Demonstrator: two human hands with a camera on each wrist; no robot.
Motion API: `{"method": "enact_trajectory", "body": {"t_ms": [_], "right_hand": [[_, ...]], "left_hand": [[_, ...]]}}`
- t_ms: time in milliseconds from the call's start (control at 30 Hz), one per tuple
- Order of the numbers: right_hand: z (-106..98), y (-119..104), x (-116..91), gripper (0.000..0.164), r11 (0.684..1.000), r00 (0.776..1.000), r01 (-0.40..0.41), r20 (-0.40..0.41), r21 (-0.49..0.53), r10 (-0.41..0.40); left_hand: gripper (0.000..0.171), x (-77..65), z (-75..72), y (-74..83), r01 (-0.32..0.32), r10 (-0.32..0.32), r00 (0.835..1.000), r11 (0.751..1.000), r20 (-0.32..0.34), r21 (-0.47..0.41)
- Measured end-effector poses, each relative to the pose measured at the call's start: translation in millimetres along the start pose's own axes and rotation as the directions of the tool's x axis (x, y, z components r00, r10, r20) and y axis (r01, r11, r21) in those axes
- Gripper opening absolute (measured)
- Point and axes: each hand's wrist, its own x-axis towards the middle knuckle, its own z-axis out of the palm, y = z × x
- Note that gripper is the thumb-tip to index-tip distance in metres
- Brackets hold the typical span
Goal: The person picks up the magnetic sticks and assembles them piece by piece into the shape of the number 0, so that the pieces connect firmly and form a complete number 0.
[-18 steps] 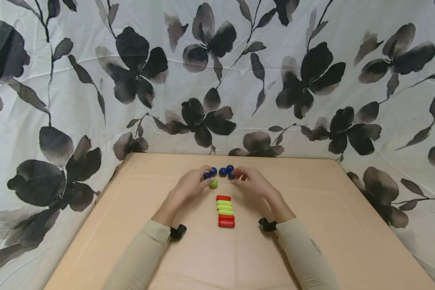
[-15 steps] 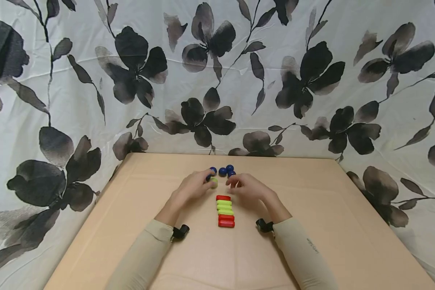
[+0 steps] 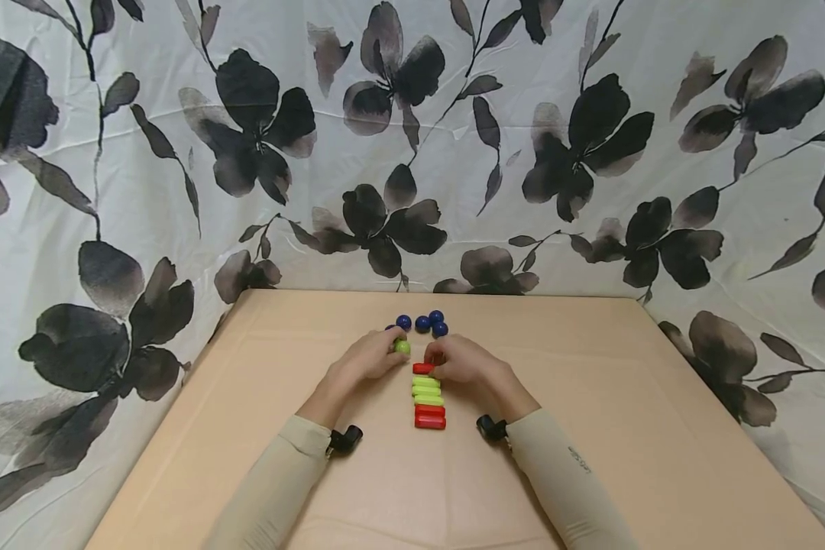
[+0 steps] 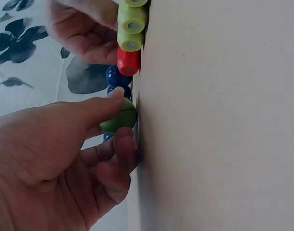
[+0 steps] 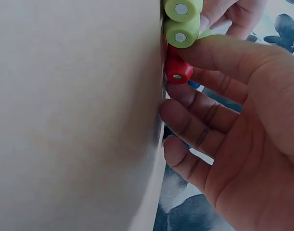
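Note:
My left hand (image 3: pixel 366 357) pinches a lime-green ball (image 3: pixel 402 347) between thumb and fingers; the left wrist view shows the ball (image 4: pixel 123 118) touching or nearly touching the table. Right of it, my right hand (image 3: pixel 466 362) has its thumb and index finger on either side of the far red rod (image 5: pixel 178 67), pinching it. This rod lies at the far end of a row of short rods. Behind it come several lime-green rods (image 3: pixel 426 391), then two red rods (image 3: pixel 429 416) nearest me. Metal discs show in the rod ends.
Several dark blue balls (image 3: pixel 422 325) lie near the table's far edge, just beyond both hands; one is partly hidden by my left fingers. The tan table (image 3: pixel 591 397) ends at a white cloth (image 3: pixel 467 153) with dark flowers. A black camera sits on each wrist.
My right hand has come away from the blue balls, toward me and leftward, onto the far red rod. That rod has shifted slightly. My left hand has stayed around the green ball.

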Motion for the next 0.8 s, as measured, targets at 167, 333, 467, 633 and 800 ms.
{"method": "enact_trajectory", "body": {"t_ms": [167, 333, 467, 633, 800], "right_hand": [[-1, 9, 4, 0.008, 0.998, 1.000, -0.004, -0.010, 0.066, 0.004], [-2, 16, 10, 0.010, 0.991, 0.996, 0.009, -0.086, 0.137, 0.003], [-5, 16, 14, 0.012, 0.986, 0.990, 0.007, -0.142, 0.165, 0.017], [-5, 15, 19, 0.015, 0.982, 0.983, 0.025, -0.183, 0.188, 0.010], [-2, 14, 24, 0.016, 0.992, 0.980, 0.059, -0.196, 0.113, -0.036]], "left_hand": [[0.030, -3.4, -1.8, -10.3, -0.033, 0.035, 0.999, 0.993, 0.013, -0.116], [0.028, -2.6, 0.9, -23.6, -0.010, 0.020, 0.999, 0.969, 0.041, -0.248], [0.025, -2.5, 1.3, -29.5, 0.003, 0.011, 0.999, 0.940, 0.038, -0.340], [0.029, -3.2, 3.8, -31.2, -0.010, 0.006, 1.000, 0.933, -0.011, -0.361], [0.030, -4.7, 6.3, -27.6, -0.017, 0.006, 1.000, 0.940, -0.031, -0.340]]}}
